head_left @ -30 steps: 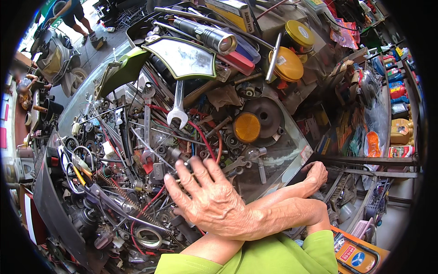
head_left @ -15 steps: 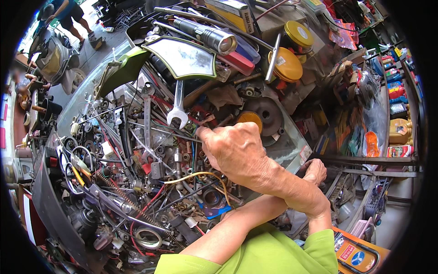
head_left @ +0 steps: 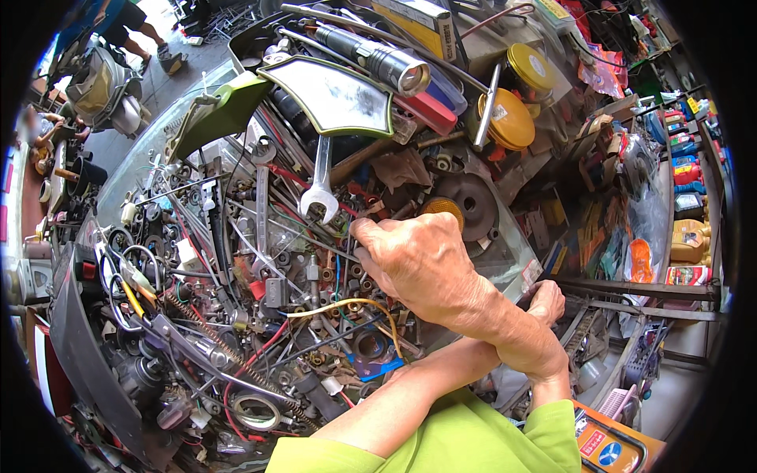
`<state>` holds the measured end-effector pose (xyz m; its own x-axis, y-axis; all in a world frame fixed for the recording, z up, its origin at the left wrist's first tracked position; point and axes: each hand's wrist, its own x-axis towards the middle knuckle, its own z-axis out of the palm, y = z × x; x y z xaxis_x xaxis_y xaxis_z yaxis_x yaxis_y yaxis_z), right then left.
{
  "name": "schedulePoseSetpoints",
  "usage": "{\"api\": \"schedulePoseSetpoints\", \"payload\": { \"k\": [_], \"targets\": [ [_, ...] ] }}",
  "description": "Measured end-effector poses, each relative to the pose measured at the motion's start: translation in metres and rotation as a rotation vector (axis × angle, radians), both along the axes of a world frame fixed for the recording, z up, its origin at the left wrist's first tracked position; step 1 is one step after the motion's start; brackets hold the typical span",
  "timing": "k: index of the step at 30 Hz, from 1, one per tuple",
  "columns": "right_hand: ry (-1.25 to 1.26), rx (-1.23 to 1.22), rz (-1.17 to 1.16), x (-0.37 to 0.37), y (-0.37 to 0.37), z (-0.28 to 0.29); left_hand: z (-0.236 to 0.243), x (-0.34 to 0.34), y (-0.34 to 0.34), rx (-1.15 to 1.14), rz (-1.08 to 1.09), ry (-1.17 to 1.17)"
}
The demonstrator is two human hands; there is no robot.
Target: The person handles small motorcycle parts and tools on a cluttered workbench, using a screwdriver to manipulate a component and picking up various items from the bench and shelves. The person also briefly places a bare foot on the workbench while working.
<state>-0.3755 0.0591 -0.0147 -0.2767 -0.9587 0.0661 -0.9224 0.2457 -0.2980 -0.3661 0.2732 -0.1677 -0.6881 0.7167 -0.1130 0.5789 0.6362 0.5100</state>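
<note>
My forearms cross. My right hand (head_left: pixel 406 264) is bent with curled fingers in the jumbled parts, just right of a large open-end wrench (head_left: pixel 322 189); what its fingertips hold is hidden. An orange round reflector (head_left: pixel 443 209) and a dark metal disc (head_left: pixel 479 197) lie just beyond it. My left hand (head_left: pixel 544 302) is curled at the right edge of the glass top (head_left: pixel 520 280), its fingertips mostly hidden. A yellow wire (head_left: pixel 347 307), wire bundles (head_left: pixel 134 276), bolts and small metal fittings lie about the right hand.
A mirror (head_left: pixel 331 94), flashlight (head_left: pixel 371 55) and yellow round tins (head_left: pixel 505 118) crowd the back. Shelves of bottles (head_left: pixel 686 236) stand right, an orange case (head_left: pixel 607 437) lower right. A scooter (head_left: pixel 102 94) and a standing person (head_left: pixel 134 31) are upper left; another person sits far left.
A second ago my right hand was spread over the parts; it has moved up and right and curled its fingers. My left hand stays at the edge. The view has shifted slightly.
</note>
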Motion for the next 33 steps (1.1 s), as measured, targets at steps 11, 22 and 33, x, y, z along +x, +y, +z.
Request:
{"api": "schedulePoseSetpoints", "payload": {
  "k": [11, 22, 33],
  "targets": [
    [-0.199, -0.249, 0.082, -0.003, 0.008, -0.012, 0.001, 0.004, 0.000, -0.003, -0.004, -0.004],
    [-0.241, -0.149, 0.156, -0.013, 0.010, -0.009, 0.002, -0.010, 0.012, -0.012, -0.008, 0.019],
    [-0.501, -0.451, -0.165, -0.011, 0.036, 0.043, 0.018, -0.038, 0.006, 0.048, 0.059, 0.119]
  ]
}}
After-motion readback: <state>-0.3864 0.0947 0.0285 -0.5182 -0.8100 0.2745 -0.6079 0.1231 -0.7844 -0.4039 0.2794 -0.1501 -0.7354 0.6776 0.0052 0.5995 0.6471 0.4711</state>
